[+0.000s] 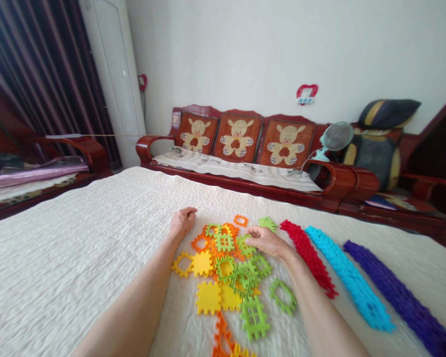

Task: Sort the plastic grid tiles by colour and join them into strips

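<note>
A pile of flat interlocking plastic building tiles lies on the white quilted cover: yellow square tiles (208, 298), an orange tile (223, 334) and green window-like tiles (254, 317). My right hand (265, 240) is at the upper right of the pile, its thumb and fingers pinched on a green tile (246, 246) with an open middle. To the left of the pile's far end, my left hand (183, 221) rests by the cover with fingers curled in; nothing shows in it. A green frame tile (283, 296) lies apart, near my right forearm.
On the right lie rows of stacked tiles: red (310, 258), light blue (349, 277) and purple (397, 297). An orange tile (241, 220) and a green tile (267, 223) sit beyond the pile. Farther back stand a wooden sofa (226, 179) with bear cushions (237, 139) and a small fan (337, 136).
</note>
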The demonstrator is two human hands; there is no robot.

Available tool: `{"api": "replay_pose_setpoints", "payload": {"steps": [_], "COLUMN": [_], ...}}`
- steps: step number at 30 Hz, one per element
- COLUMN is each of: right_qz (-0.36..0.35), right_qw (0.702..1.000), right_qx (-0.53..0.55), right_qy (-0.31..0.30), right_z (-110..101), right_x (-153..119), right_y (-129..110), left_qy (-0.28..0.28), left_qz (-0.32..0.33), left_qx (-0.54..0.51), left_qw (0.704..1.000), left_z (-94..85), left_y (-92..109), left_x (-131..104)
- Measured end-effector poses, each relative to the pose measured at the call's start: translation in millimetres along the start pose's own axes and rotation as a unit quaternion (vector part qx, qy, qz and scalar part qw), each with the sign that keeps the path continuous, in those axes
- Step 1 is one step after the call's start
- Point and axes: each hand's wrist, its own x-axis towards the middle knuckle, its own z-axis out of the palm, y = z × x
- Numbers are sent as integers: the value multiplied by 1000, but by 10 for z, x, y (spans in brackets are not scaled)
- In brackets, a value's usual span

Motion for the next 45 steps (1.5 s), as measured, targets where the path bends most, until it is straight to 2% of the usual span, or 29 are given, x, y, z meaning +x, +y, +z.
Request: {"api": "replay_pose_setpoints", "payload": {"steps": [5,15,22,28,34,38,41,43,45], "right_qz": [41,43,22,-21,11,-14,4,12,5], "right_qw": [999,997,997,992,972,939,915,914,926], "right_qx": [30,51,-70,-124,-233,-340,-399,-402,-374], "right_qy": [1,-34,2,-2,-1,43,61,61,61], "right_z": [-69,-94,-46,-4,100,247,390,445,444], "right_x": [-54,-65,-23,-57,-103,-162,-193,-203,-209], "right_y": [14,39,-20,-171,-363,-557,-687,-732,-740], "left_qy": [-1,-2,5,10,17,28,26,23,21], "left_qz": [3,-1,-9,-2,1,5,8,8,7], "left_qx": [-1,-8,-15,-8,-5,-16,-12,-8,-6], "left_qw": [1000,1000,1000,1000,1000,999,1000,1000,1000], "left_z": [2,3,52,24,35,58,54,47,43], "left_y": [-4,-10,-40,-17,-19,-40,-41,-34,-27], "left_x": [2,9,34,20,21,24,22,23,26]}}
